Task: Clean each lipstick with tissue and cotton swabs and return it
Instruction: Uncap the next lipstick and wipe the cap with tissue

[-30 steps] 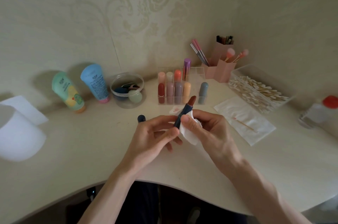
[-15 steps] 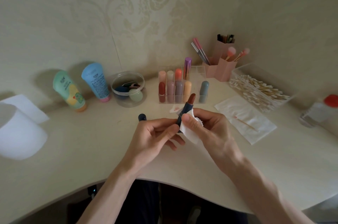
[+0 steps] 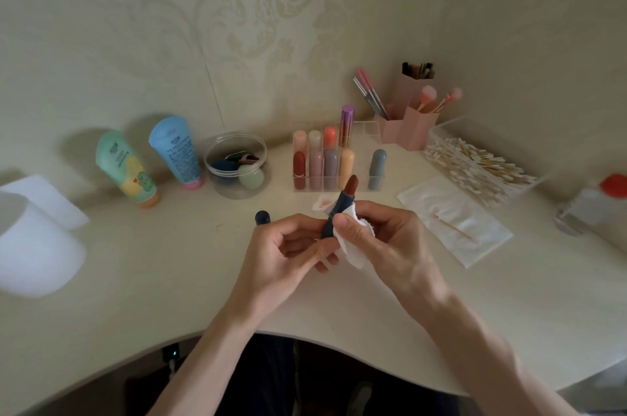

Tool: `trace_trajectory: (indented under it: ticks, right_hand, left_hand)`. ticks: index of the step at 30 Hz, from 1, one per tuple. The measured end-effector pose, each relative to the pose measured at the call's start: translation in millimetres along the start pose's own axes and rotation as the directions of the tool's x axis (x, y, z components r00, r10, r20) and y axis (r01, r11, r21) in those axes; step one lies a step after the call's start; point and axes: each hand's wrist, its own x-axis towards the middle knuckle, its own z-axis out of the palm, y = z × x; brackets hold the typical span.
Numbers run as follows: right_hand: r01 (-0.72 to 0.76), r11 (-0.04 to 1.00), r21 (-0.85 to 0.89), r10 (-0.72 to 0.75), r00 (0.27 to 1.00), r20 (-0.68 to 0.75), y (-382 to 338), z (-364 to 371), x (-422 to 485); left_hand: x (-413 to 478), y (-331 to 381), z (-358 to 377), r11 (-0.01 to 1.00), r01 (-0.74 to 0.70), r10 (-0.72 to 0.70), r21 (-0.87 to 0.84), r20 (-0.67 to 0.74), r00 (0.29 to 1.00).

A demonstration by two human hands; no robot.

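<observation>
My left hand (image 3: 291, 252) grips the base of a dark blue lipstick (image 3: 339, 208) whose reddish-brown bullet points up and away. My right hand (image 3: 380, 239) pinches a white tissue (image 3: 353, 246) against the tube's side, thumb on top. The lipstick's dark blue cap (image 3: 262, 218) stands on the desk left of my hands. Behind them, a clear organizer (image 3: 363, 130) holds several capped lipsticks. A clear box of cotton swabs (image 3: 481, 164) sits at the right, and a used swab (image 3: 453, 227) lies on a white sheet (image 3: 454, 225).
A stained tissue scrap (image 3: 322, 203) lies before the organizer. Green tube (image 3: 125, 167), blue tube (image 3: 178, 150) and a clear jar of sponges (image 3: 237, 164) stand at the left. Pink brush holders (image 3: 410, 123) are at the back, a red-capped bottle (image 3: 590, 205) far right, white objects (image 3: 34, 239) far left.
My hands hold the same grip. The right hand and tissue shifted slightly along the tube; the view has tilted a little.
</observation>
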Motion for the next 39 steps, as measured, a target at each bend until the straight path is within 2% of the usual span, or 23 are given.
trace_trajectory:
  ticks: [2,4,10,17,23,26,29,34,36,39]
  right_hand:
    - [0.012,1.0,-0.007,-0.012,1.0,0.003,0.6,2.3,-0.2]
    - [0.016,0.999,-0.038,-0.015,1.0,0.01,2.0,3.4,0.3]
    - [0.005,1.0,-0.029,-0.005,1.0,0.004,1.1,-3.1,-0.2]
    - [0.033,0.996,-0.088,-0.032,0.999,0.018,5.0,1.1,0.1]
    - [0.004,1.0,-0.021,-0.004,1.0,0.004,1.6,-1.6,0.1]
    - [0.014,1.0,0.005,-0.015,0.999,0.029,2.8,0.3,-1.0]
    - [0.025,0.995,-0.093,-0.022,0.999,0.031,5.5,1.8,-0.2]
    - [0.022,0.998,-0.054,-0.022,1.0,0.005,0.5,-2.5,0.1]
    - [0.025,0.998,-0.063,-0.025,1.0,-0.001,0.4,-1.9,0.0]
    - [0.02,0.998,-0.067,-0.019,1.0,0.015,3.3,0.4,0.2]
  left_hand:
    - [0.3,-2.8,-0.1,0.999,-0.008,0.012,0.046,-0.08,0.997]
    - [1.4,-5.9,-0.8,0.998,-0.006,0.012,0.067,-0.102,0.995]
    - [2.5,-4.1,-1.7,0.998,0.034,-0.032,-0.043,0.053,0.998]
    - [2.0,-6.7,-2.8,0.998,0.014,-0.006,0.064,-0.122,0.993]
    - [1.9,-3.9,-2.9,0.999,0.039,-0.037,-0.018,0.097,0.995]
    - [1.8,-4.9,-3.1,0.999,0.039,-0.039,0.025,0.008,0.999]
    - [2.4,-6.5,-3.2,0.997,0.025,-0.02,0.073,-0.07,0.997]
    - [2.9,-5.2,-4.5,0.998,0.045,-0.042,-0.038,0.09,0.995]
    - [2.2,-5.4,-4.1,1.0,0.029,-0.029,-0.004,0.067,0.997]
    - [1.7,-5.8,-1.9,0.998,0.035,-0.033,0.049,-0.038,0.999]
